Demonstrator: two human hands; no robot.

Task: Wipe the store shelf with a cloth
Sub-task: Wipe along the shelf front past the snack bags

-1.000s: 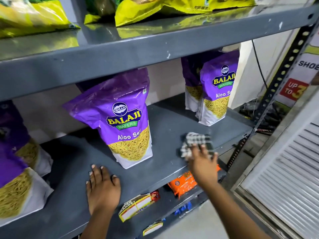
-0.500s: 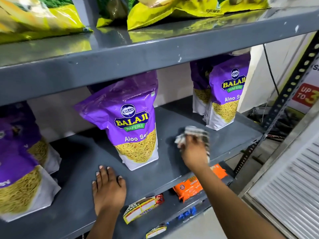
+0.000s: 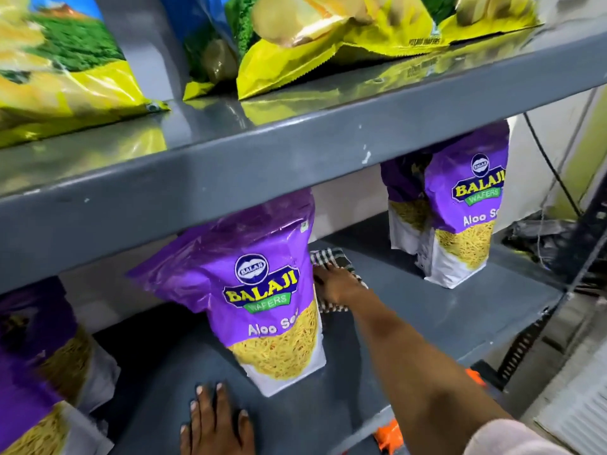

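Observation:
A grey metal shelf [image 3: 427, 310] runs across the middle of the head view. My right hand [image 3: 338, 284] reaches deep onto it, pressing a black-and-white checked cloth [image 3: 328, 257] flat against the surface, just behind and to the right of a purple Balaji snack bag [image 3: 262, 300]. Part of the cloth is hidden under the hand and behind the bag. My left hand [image 3: 216, 421] lies flat, palm down, on the shelf's front part, in front of that bag, holding nothing.
Two more purple bags [image 3: 466, 218] stand at the right, others [image 3: 39, 372] at the left. Yellow snack bags [image 3: 328, 44] sit on the upper shelf [image 3: 295, 152], which overhangs closely. Orange packets [image 3: 391, 435] show on the shelf below. A perforated upright [image 3: 584, 257] bounds the right.
My right hand slid the cloth from the shelf's front toward the back, beside the middle purple bag. The camera moved closer and tilted up. The left hand stayed flat on the shelf.

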